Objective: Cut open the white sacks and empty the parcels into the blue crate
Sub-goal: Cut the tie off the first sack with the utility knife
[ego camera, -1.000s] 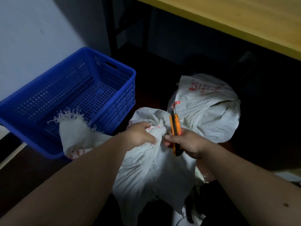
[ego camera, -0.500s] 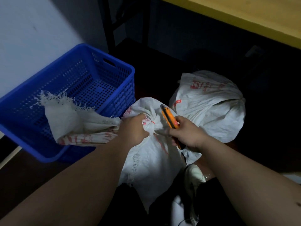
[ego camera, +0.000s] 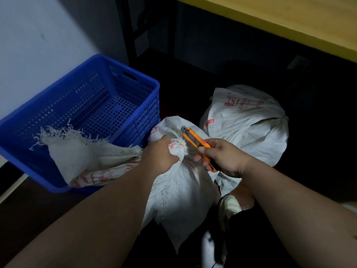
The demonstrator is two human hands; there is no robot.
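Observation:
My left hand (ego camera: pixel 161 152) grips the bunched, tied neck of a white woven sack (ego camera: pixel 179 194) standing in front of me. The sack's frayed free end (ego camera: pixel 81 151) lies over the near rim of the blue crate (ego camera: pixel 58 105). My right hand (ego camera: pixel 224 157) holds an orange utility knife (ego camera: pixel 195 141), its tip pointing up-left just right of the tied neck. A second white sack (ego camera: pixel 249 122) with red print, tied shut, sits behind on the right. No parcels show in the crate.
A grey wall (ego camera: pixel 48 35) rises behind the crate. A yellow tabletop (ego camera: pixel 289 18) overhangs at the top right, with dark floor and black table legs beneath. A pale shoe (ego camera: pixel 229 206) shows at the bottom near the sack.
The knife swung from upright to slanting up-left toward the tied neck. The sack's frayed end shifted left over the crate's rim. My left hand kept its grip on the neck.

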